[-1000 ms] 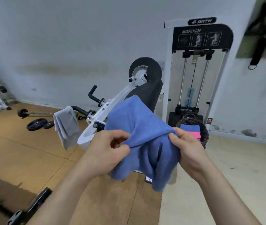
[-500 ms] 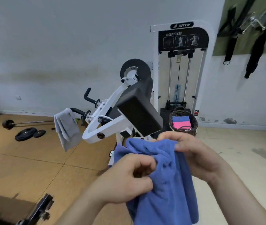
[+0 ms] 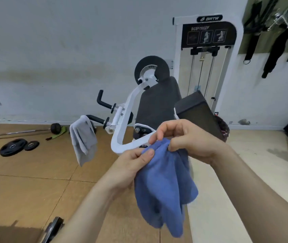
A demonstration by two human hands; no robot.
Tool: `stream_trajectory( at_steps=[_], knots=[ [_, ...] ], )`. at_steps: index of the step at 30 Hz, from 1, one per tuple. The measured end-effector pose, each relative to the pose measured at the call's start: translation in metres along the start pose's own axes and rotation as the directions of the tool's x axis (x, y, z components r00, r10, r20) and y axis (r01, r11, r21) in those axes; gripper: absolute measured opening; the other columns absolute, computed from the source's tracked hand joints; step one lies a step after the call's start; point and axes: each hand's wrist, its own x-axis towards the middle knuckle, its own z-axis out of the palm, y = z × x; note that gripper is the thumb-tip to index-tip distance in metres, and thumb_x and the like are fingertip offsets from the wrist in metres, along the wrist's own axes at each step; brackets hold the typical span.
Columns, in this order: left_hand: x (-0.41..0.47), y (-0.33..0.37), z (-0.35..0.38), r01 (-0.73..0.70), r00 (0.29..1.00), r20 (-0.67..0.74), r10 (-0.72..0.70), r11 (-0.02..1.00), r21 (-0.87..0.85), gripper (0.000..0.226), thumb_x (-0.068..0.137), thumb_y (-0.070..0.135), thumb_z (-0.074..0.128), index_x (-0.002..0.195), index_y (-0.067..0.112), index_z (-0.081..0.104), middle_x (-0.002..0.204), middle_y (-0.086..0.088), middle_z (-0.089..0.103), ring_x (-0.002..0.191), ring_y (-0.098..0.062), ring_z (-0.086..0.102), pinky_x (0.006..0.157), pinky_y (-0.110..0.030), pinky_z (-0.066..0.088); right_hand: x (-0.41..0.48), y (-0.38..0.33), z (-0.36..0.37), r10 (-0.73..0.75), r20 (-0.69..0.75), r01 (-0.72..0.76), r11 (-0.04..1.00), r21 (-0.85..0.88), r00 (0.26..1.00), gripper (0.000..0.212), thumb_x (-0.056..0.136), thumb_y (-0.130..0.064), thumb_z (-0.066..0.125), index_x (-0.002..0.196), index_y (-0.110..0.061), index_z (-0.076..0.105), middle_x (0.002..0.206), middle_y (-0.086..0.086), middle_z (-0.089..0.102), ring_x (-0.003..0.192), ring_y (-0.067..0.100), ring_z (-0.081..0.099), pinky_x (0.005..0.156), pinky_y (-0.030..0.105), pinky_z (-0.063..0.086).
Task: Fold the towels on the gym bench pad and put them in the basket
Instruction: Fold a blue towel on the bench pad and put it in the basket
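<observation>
A blue towel (image 3: 162, 186) hangs bunched in front of me, held at its top edge. My left hand (image 3: 131, 165) pinches the top left of it between thumb and fingers. My right hand (image 3: 189, 137) pinches the top right, fingers curled over the gathered edge. Behind my hands stands the machine's black pad (image 3: 159, 106), with a second slanted black pad (image 3: 199, 113) to its right. A grey towel (image 3: 83, 141) hangs over a handle on the left of the machine. The dark basket (image 3: 225, 128) is mostly hidden behind the slanted pad.
The white machine frame (image 3: 122, 130) curves just beyond my hands. A barbell (image 3: 16, 132) and weight plates (image 3: 13, 147) lie on the wooden floor at left. Black straps (image 3: 276, 41) hang on the right wall. Pale floor stretches to the right.
My view has shifted so the basket now sits behind the slanted pad. Both hands have come together at the towel's top edge, and the towel hangs lower and more bunched.
</observation>
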Motion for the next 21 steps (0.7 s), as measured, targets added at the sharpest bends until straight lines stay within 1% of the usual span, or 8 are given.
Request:
stream_trajectory(
  at_steps=[4, 6, 9, 11, 14, 17, 19, 21],
  knots=[
    [0.016, 0.013, -0.078, -0.090, 0.987, -0.118, 0.107, 0.985, 0.144, 0.036, 0.088, 0.040, 0.066, 0.088, 0.005, 0.073, 0.086, -0.012, 0.067, 0.079, -0.014, 0.057, 0.075, -0.029, 0.043, 0.055, 0.002, 0.013, 0.110, -0.098, -0.116, 0.991, -0.064, 0.989, 0.025, 0.079, -0.003, 0.061, 0.102, -0.004, 0.071, 0.098, 0.011, 0.072, 0.087, 0.016, 0.065, 0.075, 0.020, 0.051],
    [0.027, 0.022, -0.104, -0.132, 0.977, -0.136, 0.165, 0.966, 0.223, 0.025, 0.090, 0.029, 0.065, 0.083, 0.007, 0.075, 0.079, -0.004, 0.066, 0.075, -0.009, 0.056, 0.072, -0.021, 0.043, 0.079, -0.001, 0.016, 0.094, -0.155, -0.140, 0.936, -0.323, 0.983, 0.015, 0.087, -0.009, 0.065, 0.098, -0.012, 0.075, 0.090, 0.003, 0.074, 0.083, 0.012, 0.066, 0.074, 0.022, 0.052],
    [0.054, 0.032, -0.146, -0.118, 0.990, -0.016, 0.138, 0.895, 0.430, 0.010, 0.090, 0.022, 0.068, 0.088, 0.015, 0.075, 0.082, -0.004, 0.070, 0.076, -0.006, 0.059, 0.072, -0.021, 0.047, 0.114, -0.002, 0.017, -0.070, -0.186, -0.124, 0.513, -0.849, 0.980, 0.012, 0.088, -0.021, 0.062, 0.090, -0.024, 0.073, 0.086, -0.006, 0.069, 0.085, 0.013, 0.062, 0.079, 0.034, 0.051],
    [0.079, 0.034, -0.177, -0.039, 0.993, 0.108, -0.038, 0.772, 0.634, 0.009, 0.084, 0.028, 0.073, 0.090, 0.022, 0.071, 0.088, -0.004, 0.071, 0.080, -0.009, 0.063, 0.076, -0.027, 0.050, 0.143, 0.004, 0.017, -0.310, -0.248, -0.144, 0.323, -0.935, 0.918, 0.010, 0.090, -0.023, 0.057, 0.089, -0.022, 0.067, 0.089, -0.005, 0.059, 0.085, 0.020, 0.058, 0.074, 0.042, 0.049],
    [0.118, 0.030, -0.216, 0.070, 0.975, 0.070, -0.211, 0.591, 0.804, 0.025, 0.075, 0.037, 0.078, 0.094, 0.026, 0.066, 0.093, 0.010, 0.071, 0.088, -0.008, 0.068, 0.083, -0.032, 0.055, 0.192, 0.023, -0.002, -0.575, -0.387, -0.162, 0.403, -0.901, 0.721, 0.008, 0.091, -0.014, 0.054, 0.092, -0.015, 0.062, 0.097, 0.002, 0.055, 0.081, 0.029, 0.057, 0.067, 0.045, 0.049],
    [0.153, 0.032, -0.241, 0.128, 0.968, 0.073, -0.240, 0.722, 0.680, 0.025, 0.079, 0.026, 0.079, 0.100, 0.019, 0.067, 0.093, 0.006, 0.074, 0.088, -0.008, 0.070, 0.079, -0.022, 0.056, 0.245, 0.039, -0.038, -0.541, -0.574, -0.167, 0.622, -0.765, 0.615, 0.010, 0.092, -0.010, 0.051, 0.093, -0.013, 0.060, 0.096, 0.002, 0.059, 0.085, 0.025, 0.055, 0.074, 0.041, 0.045],
    [0.177, 0.037, -0.261, 0.135, 0.964, 0.107, -0.242, 0.796, 0.590, 0.029, 0.081, 0.022, 0.079, 0.106, 0.013, 0.067, 0.099, -0.006, 0.074, 0.093, -0.017, 0.070, 0.083, -0.028, 0.055, 0.275, 0.046, -0.059, -0.467, -0.674, -0.170, 0.736, -0.655, 0.573, 0.011, 0.093, -0.011, 0.048, 0.094, -0.013, 0.059, 0.090, -0.001, 0.061, 0.085, 0.021, 0.055, 0.073, 0.034, 0.042],
    [0.210, 0.041, -0.285, 0.086, 0.970, 0.121, -0.209, 0.767, 0.636, 0.019, 0.081, 0.023, 0.079, 0.097, 0.020, 0.069, 0.094, -0.007, 0.074, 0.088, -0.020, 0.069, 0.082, -0.034, 0.052, 0.302, 0.050, -0.079, -0.412, -0.766, -0.149, 0.827, -0.542, 0.494, 0.011, 0.094, -0.011, 0.046, 0.095, -0.012, 0.057, 0.087, -0.002, 0.060, 0.084, 0.020, 0.055, 0.069, 0.028, 0.037]
  ],
)
